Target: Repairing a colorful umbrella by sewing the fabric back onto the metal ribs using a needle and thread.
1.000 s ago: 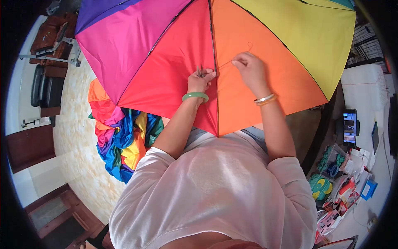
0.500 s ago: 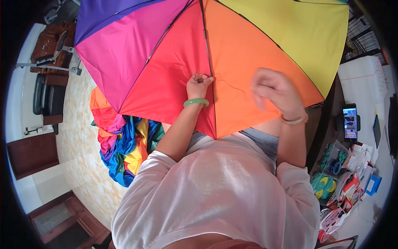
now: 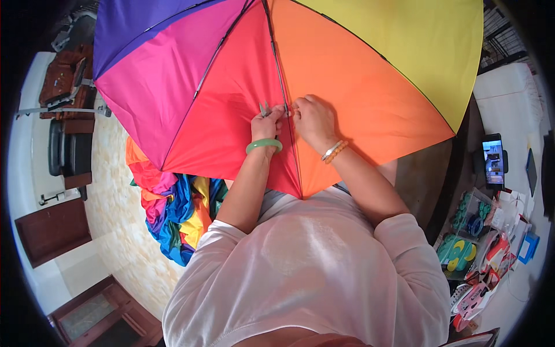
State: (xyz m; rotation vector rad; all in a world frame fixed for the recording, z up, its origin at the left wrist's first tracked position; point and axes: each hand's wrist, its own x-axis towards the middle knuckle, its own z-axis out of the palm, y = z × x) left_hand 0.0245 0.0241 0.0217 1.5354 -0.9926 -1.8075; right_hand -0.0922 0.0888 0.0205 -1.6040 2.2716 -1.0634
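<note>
An opened multicoloured umbrella [image 3: 347, 81] lies over my lap, its inner side with the dark metal ribs facing me. My left hand [image 3: 267, 125], with a green bangle at the wrist, is closed at the rib [image 3: 278, 69] between the red and orange panels. A small metal tool with two pointed tips [image 3: 264, 109], resembling thread snips, sticks up from its curled fingers. Just across that rib, my right hand [image 3: 315, 122] has its fingertips pinched close to the left ones. Whatever it pinches is too small to make out.
A heap of rainbow-coloured cloth [image 3: 173, 214] lies on the floor to the left. On the right, a phone [image 3: 493, 161] stands upright on a white-covered table near a clear box of green and blue spools [image 3: 471, 217] and a blue item [image 3: 528, 247].
My right hand has moved left from over the orange panel to the rib beside my left hand. The loose thread on the orange panel no longer shows. The umbrella has shifted slightly left.
</note>
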